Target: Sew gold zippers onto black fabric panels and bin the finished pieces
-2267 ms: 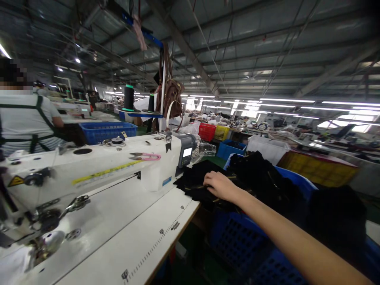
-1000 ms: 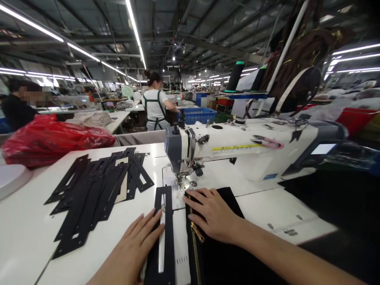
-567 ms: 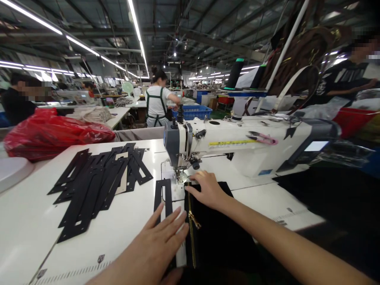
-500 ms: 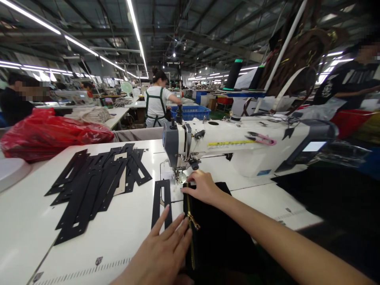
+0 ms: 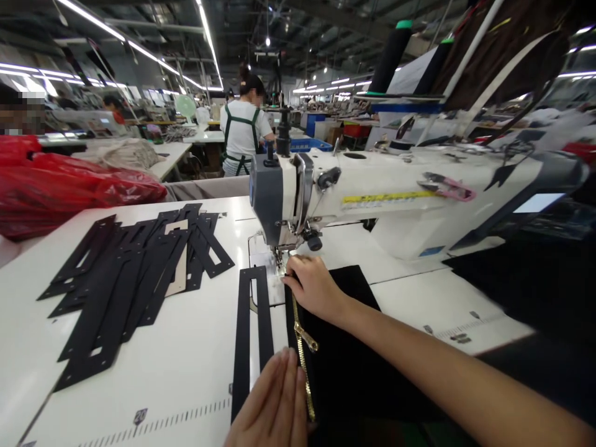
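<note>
Far left from where I stand: red plastic bag (image 5: 79, 186), then pile of black strips (image 5: 133, 285) on white tabletop (image 5: 186, 366), bare white running from pile to next piece. That's the black slotted strip (image 5: 242, 341), lying flat; looks stiff, light, smooth, probably slides easily, take by long outer edges. Left hand (image 5: 274, 406): fingers pressed together, tips between strip and gold zip (image 5: 306, 379); thumb hidden, can't tell if gripping. Zip runs down left edge of black fabric (image 5: 354, 366), zip pull (image 5: 308, 340) slanting right. Fabric looks soft, limp, fairly light, zip side likely firmer, so hold flat along there. Right hand (image 5: 313, 288): fingers curled at zip's top end, thumb near index; what's between, if anything, can't tell. Needle end of sewing machine (image 5: 410, 239) right by those fingertips, tight; machine arm limits far side. Further right, more tabletop, then its edge and dark cloth (image 5: 535, 279)
</note>
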`<state>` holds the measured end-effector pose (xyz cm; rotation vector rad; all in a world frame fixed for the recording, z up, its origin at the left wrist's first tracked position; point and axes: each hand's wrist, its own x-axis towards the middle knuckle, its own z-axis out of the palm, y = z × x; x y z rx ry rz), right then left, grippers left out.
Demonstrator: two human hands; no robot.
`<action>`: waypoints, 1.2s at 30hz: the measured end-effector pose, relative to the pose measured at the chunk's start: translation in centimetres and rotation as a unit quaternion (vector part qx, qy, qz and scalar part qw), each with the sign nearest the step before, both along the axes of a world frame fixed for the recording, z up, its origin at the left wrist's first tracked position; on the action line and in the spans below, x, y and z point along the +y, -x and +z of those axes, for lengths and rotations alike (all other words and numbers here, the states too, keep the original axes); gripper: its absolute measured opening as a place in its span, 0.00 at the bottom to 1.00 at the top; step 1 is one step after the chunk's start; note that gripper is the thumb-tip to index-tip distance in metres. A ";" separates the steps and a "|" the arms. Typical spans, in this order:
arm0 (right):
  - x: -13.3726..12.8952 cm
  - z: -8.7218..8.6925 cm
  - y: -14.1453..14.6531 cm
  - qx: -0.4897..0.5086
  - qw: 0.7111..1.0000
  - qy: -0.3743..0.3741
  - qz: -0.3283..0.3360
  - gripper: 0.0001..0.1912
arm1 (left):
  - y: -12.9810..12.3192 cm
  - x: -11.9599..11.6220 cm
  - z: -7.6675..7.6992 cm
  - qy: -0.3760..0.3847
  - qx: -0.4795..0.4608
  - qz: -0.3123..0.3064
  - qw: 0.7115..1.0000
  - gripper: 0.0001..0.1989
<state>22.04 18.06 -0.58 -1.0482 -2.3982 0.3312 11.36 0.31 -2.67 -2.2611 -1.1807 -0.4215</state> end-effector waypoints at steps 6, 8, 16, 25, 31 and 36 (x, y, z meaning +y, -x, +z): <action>-0.9 1.1 -1.9 0.012 0.998 -0.065 0.010 0.06 | -0.3 -0.1 0.6 -0.003 -0.064 0.006 0.998 0.19; -1.8 1.1 -2.8 0.012 0.995 -0.087 0.037 0.10 | 0.0 0.0 0.9 0.008 -0.061 -0.017 0.998 0.19; -3.3 -0.6 -4.0 -0.008 0.988 -0.105 0.109 0.15 | 3.3 0.4 3.3 0.134 -0.062 -0.069 0.987 0.37; -3.8 0.5 -4.8 0.064 0.976 -0.063 0.200 0.12 | 7.3 -1.6 5.2 0.269 -0.005 0.028 0.963 0.41; -3.7 0.6 -4.8 0.059 0.977 -0.035 0.204 0.11 | 7.7 0.0 5.2 0.307 -0.077 0.030 0.948 0.36; -4.0 0.8 -4.8 0.032 0.978 -0.041 0.202 0.14 | 7.8 2.8 4.9 0.283 -0.108 0.012 0.953 0.30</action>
